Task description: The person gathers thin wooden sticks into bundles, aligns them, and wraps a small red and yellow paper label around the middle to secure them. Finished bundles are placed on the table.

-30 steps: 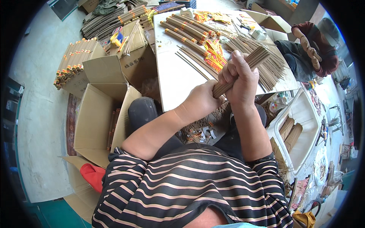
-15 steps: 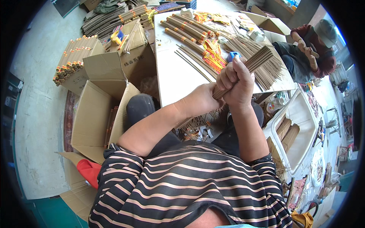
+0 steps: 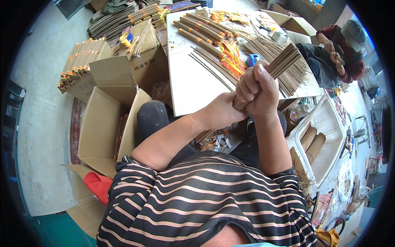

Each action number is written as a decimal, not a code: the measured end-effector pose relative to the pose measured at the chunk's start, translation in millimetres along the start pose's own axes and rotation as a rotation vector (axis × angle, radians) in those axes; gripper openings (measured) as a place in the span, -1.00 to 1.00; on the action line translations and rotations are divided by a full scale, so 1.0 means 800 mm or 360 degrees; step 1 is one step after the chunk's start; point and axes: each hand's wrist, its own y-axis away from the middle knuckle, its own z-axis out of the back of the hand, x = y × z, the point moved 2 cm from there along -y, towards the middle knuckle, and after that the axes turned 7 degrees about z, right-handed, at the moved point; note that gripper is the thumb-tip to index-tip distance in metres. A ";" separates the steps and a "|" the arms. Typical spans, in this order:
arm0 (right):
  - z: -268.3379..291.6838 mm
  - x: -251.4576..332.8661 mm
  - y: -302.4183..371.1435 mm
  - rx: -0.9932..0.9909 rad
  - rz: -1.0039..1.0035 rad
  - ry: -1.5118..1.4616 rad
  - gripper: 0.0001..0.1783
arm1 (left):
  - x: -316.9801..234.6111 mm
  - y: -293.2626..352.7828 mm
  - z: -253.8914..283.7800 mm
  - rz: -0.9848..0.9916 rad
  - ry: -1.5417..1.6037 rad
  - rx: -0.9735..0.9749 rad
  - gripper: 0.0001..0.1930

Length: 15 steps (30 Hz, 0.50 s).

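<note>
Right hand [image 3: 258, 88] and left hand [image 3: 222, 110] clasp one bundle of thin brown sticks [image 3: 284, 62]

Seen from above, a person in a black shirt [image 3: 197, 193] with pale stripes sits at the corner of a white table [image 3: 183, 80], both bare forearms reaching forward. The bundle slants from lower left to upper right and passes through both hands. The right hand is the higher one, its fingers curled into a fist around the sticks, thumb uppermost; the fanned upper end juts out beyond it, up and to the right. The left hand sits just below and to the left, wrapped around a lower part, though most of its fingers are hidden on the far side. A short stretch of bundle shows between the two; whether the hands touch is hard to tell

Beyond the fists, the table carries loose sticks [image 3: 297, 80], a blue tape dispenser [image 3: 253, 60], red and yellow paper strips [image 3: 233, 66] and a row of banded rolls [image 3: 197, 36]. An open cardboard box [image 3: 96, 131] stands to the person's left, a white tub [image 3: 330, 153] to the right. At upper right, another person [image 3: 352, 61] in dark red sits with hands together
</note>
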 end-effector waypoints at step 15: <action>-0.016 0.002 -0.002 -0.0499 0.0066 0.0276 -0.74 | 0.022 -0.011 -0.009 -0.0658 -0.0317 -0.0704 -0.65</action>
